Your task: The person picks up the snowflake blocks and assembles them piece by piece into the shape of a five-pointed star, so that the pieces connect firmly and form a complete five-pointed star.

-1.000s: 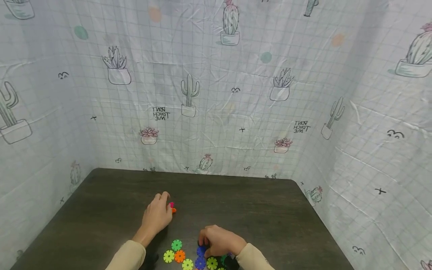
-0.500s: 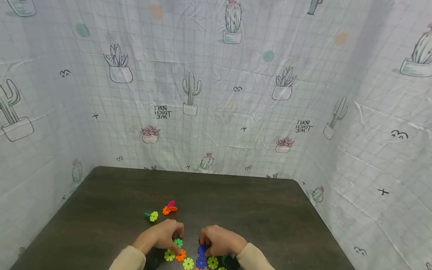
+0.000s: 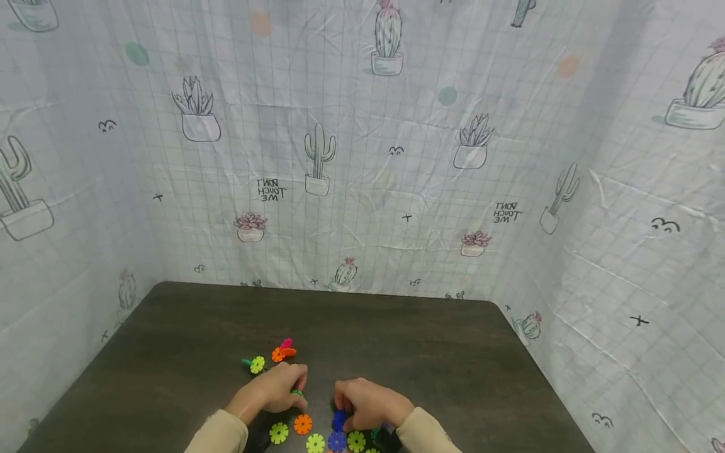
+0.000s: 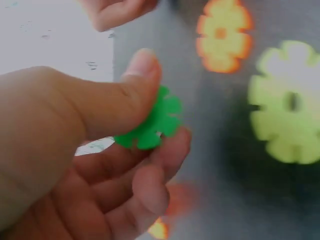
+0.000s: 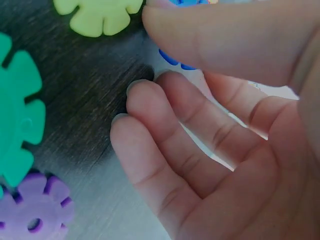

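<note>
My left hand (image 3: 272, 389) pinches a green notched plastic disc (image 4: 155, 125) between thumb and fingers, a little above the table. Near it lie an orange disc (image 3: 303, 424) and a yellow-green disc (image 3: 279, 433). On the other side, my right hand (image 3: 370, 404) has thumb and forefinger on a blue notched disc (image 5: 170, 58), which the thumb partly covers in the right wrist view. Its other fingers are loosely bent. Below that hand are a second blue disc (image 3: 337, 441) and a yellow-green one (image 3: 356, 441).
Beyond the left hand lie two joined clusters: orange and pink discs (image 3: 280, 353), and a yellow-green disc with a green one (image 3: 257, 364). A teal disc (image 5: 20, 110) and a purple disc (image 5: 37, 207) are near the right hand. Cactus-print cloth (image 3: 362, 189) surrounds the dark table (image 3: 396, 333).
My left hand has left the orange and pink cluster, come back toward me and picked up the green disc. A yellow-green disc beside it shifted slightly. The right hand stays in place.
</note>
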{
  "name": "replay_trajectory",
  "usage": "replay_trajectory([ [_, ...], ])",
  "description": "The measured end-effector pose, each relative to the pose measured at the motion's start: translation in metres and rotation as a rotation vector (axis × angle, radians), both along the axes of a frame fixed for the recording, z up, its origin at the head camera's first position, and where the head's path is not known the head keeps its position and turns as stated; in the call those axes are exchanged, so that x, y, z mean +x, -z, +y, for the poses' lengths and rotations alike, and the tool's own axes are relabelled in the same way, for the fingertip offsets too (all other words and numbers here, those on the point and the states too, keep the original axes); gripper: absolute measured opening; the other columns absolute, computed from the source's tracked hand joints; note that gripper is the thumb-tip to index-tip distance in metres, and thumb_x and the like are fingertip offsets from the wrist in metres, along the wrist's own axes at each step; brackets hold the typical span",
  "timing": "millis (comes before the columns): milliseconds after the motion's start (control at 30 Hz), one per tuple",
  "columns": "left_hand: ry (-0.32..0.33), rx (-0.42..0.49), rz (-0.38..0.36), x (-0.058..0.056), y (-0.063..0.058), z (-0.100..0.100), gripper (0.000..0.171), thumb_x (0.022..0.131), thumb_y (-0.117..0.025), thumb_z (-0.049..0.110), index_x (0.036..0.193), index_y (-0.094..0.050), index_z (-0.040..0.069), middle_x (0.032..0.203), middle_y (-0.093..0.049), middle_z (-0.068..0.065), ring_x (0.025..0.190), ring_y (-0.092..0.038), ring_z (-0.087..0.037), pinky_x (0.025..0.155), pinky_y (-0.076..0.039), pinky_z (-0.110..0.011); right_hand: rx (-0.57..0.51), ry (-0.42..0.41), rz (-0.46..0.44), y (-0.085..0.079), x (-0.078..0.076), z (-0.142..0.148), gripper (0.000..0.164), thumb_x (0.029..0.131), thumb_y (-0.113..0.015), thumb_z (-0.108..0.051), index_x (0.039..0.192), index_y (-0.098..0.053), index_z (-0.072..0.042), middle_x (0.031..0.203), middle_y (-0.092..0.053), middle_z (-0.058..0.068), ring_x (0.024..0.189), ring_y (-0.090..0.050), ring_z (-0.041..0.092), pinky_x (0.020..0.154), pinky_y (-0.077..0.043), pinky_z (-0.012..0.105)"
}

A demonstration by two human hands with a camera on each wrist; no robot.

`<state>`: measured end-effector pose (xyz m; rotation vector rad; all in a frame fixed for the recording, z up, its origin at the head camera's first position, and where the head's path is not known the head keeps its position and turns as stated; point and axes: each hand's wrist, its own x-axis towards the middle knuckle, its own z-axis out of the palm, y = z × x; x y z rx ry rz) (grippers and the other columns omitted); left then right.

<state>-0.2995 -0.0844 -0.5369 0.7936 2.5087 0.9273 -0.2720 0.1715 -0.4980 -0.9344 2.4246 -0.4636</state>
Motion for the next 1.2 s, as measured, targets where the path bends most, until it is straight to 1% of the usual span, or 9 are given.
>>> replay_trajectory([
  [167, -0.02, 0.223, 0.12, 0.016, -0.049, 0.007, 0.022, 0.095, -0.072, 0.023, 0.086, -0.054, 0.014, 0.071, -0.054, 0.001, 0.055, -0.053, -0.007, 0.053, -0.043, -0.024, -0.212, -0.009, -0.029, -0.013, 0.003, 0.005, 0.017, 0.096, -0.072, -0.014, 0.091, -0.056, -0.015, 0.074, -0.053, -0.011, 0.061, -0.047, -0.001, 0.058, -0.042, 0.017],
  [267, -0.123, 0.339, 0.163, 0.025, -0.073, 0.015, 0.007, 0.1, -0.066, 0.019, 0.095, -0.065, 0.014, 0.077, -0.06, -0.003, 0.057, -0.056, -0.008, 0.055, -0.048, -0.026, -0.392, 0.049, 0.029, -0.021, 0.002, 0.009, 0.012, 0.099, -0.068, -0.017, 0.093, -0.057, -0.015, 0.073, -0.055, -0.01, 0.059, -0.047, -0.002, 0.057, -0.042, 0.016],
  [367, -0.241, 0.443, 0.156, 0.029, -0.091, 0.022, 0.014, 0.103, -0.06, 0.014, 0.112, -0.072, 0.015, 0.088, -0.06, -0.005, 0.065, -0.057, -0.011, 0.059, -0.052, -0.028, -0.577, 0.151, 0.196, -0.035, -0.001, 0.011, 0.006, 0.099, -0.068, -0.02, 0.098, -0.062, -0.019, 0.077, -0.062, -0.008, 0.06, -0.053, -0.001, 0.056, -0.047, 0.019],
  [433, -0.293, 0.51, 0.138, 0.031, -0.103, 0.026, 0.023, 0.104, -0.058, 0.01, 0.122, -0.07, 0.015, 0.092, -0.059, -0.008, 0.07, -0.059, -0.013, 0.062, -0.055, -0.028, -0.7, 0.204, 0.359, -0.047, -0.002, 0.011, 0.006, 0.098, -0.069, -0.019, 0.102, -0.065, -0.021, 0.08, -0.066, -0.007, 0.063, -0.058, 0.001, 0.057, -0.052, 0.022],
  [600, -0.341, 0.65, 0.137, 0.036, -0.13, 0.036, 0.028, 0.1, -0.064, 0.01, 0.128, -0.067, 0.009, 0.092, -0.067, -0.01, 0.074, -0.067, -0.015, 0.065, -0.058, -0.028, -0.927, 0.215, 0.753, -0.078, -0.004, 0.009, 0.014, 0.094, -0.071, -0.005, 0.105, -0.07, -0.014, 0.083, -0.067, -0.001, 0.065, -0.061, 0.008, 0.06, -0.056, 0.026],
  [700, -0.351, 0.701, 0.153, 0.038, -0.141, 0.04, 0.023, 0.098, -0.068, 0.012, 0.121, -0.07, 0.008, 0.093, -0.072, -0.01, 0.074, -0.07, -0.014, 0.067, -0.06, -0.032, -0.957, 0.187, 0.884, -0.092, -0.003, 0.008, 0.017, 0.093, -0.071, 0.0, 0.105, -0.071, -0.013, 0.083, -0.064, -0.001, 0.067, -0.06, 0.009, 0.063, -0.055, 0.022],
  [800, -0.34, 0.708, 0.179, 0.04, -0.147, 0.043, 0.021, 0.098, -0.068, 0.013, 0.119, -0.072, 0.008, 0.093, -0.075, -0.01, 0.073, -0.07, -0.012, 0.068, -0.061, -0.037, -0.923, 0.158, 0.943, -0.1, -0.001, 0.007, 0.02, 0.091, -0.072, 0.002, 0.104, -0.071, -0.012, 0.085, -0.064, -0.002, 0.069, -0.06, 0.008, 0.066, -0.053, 0.019],
  [933, -0.31, 0.704, 0.189, 0.044, -0.149, 0.046, 0.024, 0.099, -0.067, 0.014, 0.121, -0.072, 0.008, 0.094, -0.075, -0.009, 0.071, -0.069, -0.011, 0.068, -0.061, -0.037, -0.873, 0.132, 0.962, -0.099, 0.003, 0.008, 0.025, 0.087, -0.072, 0.009, 0.102, -0.071, -0.011, 0.088, -0.066, 0.001, 0.071, -0.059, 0.008, 0.065, -0.052, 0.018],
  [1200, -0.308, 0.727, 0.122, 0.047, -0.149, 0.047, 0.02, 0.098, -0.068, 0.011, 0.116, -0.073, 0.004, 0.086, -0.074, -0.009, 0.068, -0.069, -0.02, 0.065, -0.06, -0.032, -0.873, 0.119, 0.96, -0.094, 0.005, 0.004, 0.026, 0.089, -0.069, 0.012, 0.101, -0.071, -0.011, 0.093, -0.071, 0.002, 0.078, -0.066, 0.01, 0.071, -0.052, 0.016],
])
